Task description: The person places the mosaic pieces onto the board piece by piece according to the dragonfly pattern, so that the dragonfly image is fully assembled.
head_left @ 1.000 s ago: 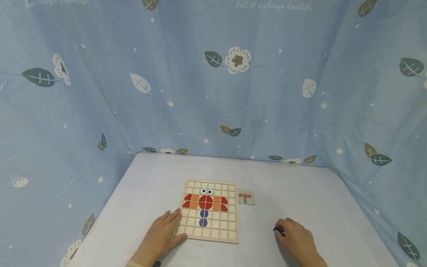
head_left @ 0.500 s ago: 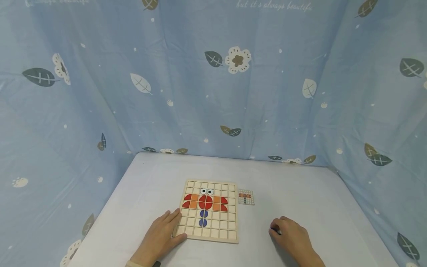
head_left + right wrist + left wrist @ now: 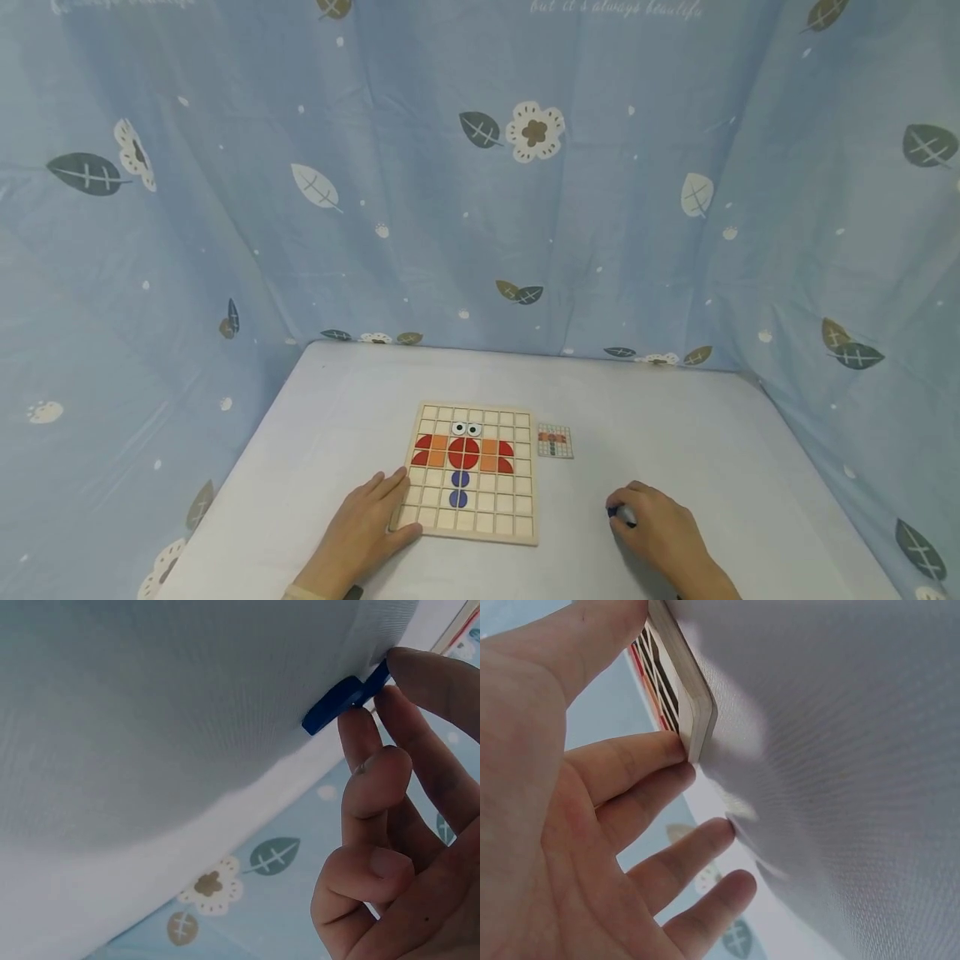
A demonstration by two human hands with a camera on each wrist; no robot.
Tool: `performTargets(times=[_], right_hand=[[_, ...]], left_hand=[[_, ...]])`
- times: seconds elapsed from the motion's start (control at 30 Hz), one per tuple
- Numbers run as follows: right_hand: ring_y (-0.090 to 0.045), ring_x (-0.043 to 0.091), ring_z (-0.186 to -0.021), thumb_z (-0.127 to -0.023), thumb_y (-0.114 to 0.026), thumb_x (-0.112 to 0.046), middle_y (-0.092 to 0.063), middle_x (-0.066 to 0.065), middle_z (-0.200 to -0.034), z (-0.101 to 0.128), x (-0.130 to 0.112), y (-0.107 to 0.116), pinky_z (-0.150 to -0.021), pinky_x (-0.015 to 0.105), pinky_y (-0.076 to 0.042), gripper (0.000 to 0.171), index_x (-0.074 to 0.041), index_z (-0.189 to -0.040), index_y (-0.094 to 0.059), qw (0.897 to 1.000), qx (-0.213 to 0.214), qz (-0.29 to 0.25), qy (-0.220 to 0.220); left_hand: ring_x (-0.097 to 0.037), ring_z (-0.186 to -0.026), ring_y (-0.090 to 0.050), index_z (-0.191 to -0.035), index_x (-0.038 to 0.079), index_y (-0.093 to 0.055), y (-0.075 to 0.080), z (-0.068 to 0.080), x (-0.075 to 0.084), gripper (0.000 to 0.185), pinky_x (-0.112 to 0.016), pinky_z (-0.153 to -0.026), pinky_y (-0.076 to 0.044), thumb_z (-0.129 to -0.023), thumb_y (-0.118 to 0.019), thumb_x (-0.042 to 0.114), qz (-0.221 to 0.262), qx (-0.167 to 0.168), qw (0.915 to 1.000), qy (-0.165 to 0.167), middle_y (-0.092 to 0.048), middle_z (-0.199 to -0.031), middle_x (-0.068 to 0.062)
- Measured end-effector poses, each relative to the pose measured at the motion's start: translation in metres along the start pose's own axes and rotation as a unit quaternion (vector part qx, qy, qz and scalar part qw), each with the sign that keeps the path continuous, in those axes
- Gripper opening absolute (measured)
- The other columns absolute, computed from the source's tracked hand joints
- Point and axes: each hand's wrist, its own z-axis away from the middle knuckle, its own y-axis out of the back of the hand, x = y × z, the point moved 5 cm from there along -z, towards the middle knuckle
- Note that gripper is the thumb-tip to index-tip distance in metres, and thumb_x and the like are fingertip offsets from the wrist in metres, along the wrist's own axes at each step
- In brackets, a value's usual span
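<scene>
The left hand lies flat with straight fingers against the near left corner of the square wooden grid board, which rests on the white cloth-covered table. The board carries red, orange and blue shapes and two eyes — a small patterned reference card lies just beside its right edge. The right hand, well apart to the right, pinches a small flat blue piece at its fingertips — the piece touches the table.
</scene>
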Motion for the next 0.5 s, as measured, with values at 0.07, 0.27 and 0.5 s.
performTargets(times=[0.07, 0.27, 0.5], right_hand=[[-0.071, 0.020, -0.087, -0.071, -0.090, -0.017, -0.068, -0.011, -0.090, -0.001, 0.001, 0.001, -0.071, 0.043, -0.061, 0.021, -0.025, -0.084, -0.075, 1.000, -0.005, -0.001, -0.001], [-0.071, 0.018, -0.087, -0.071, -0.090, -0.019, -0.068, -0.012, -0.088, -0.003, 0.000, 0.002, -0.073, 0.041, -0.061, 0.022, -0.026, -0.085, -0.075, 1.000, 0.005, 0.004, 0.010], [-0.070, 0.014, -0.088, -0.069, -0.092, -0.021, -0.070, -0.013, -0.091, -0.007, -0.012, 0.004, -0.073, 0.034, -0.062, 0.023, -0.025, -0.087, -0.077, 0.996, 0.071, 0.005, 0.048]], left_hand=[[-0.040, -0.135, -0.049, -0.139, 0.003, -0.061, 0.000, 0.000, 0.000, 0.078, -0.056, -0.110, -0.042, -0.082, -0.078, 0.054, 0.000, 0.000, 1.0000, 0.000, -0.054, -0.148, -0.010], [-0.041, -0.135, -0.049, -0.139, 0.003, -0.061, 0.001, -0.001, 0.000, 0.078, -0.057, -0.110, -0.042, -0.082, -0.078, 0.054, -0.001, 0.000, 1.0000, -0.002, -0.055, -0.148, -0.010], [-0.042, -0.135, -0.049, -0.137, 0.002, -0.062, 0.002, -0.001, 0.001, 0.076, -0.058, -0.109, -0.042, -0.083, -0.078, 0.053, -0.001, 0.002, 1.0000, -0.005, -0.056, -0.147, -0.011]])
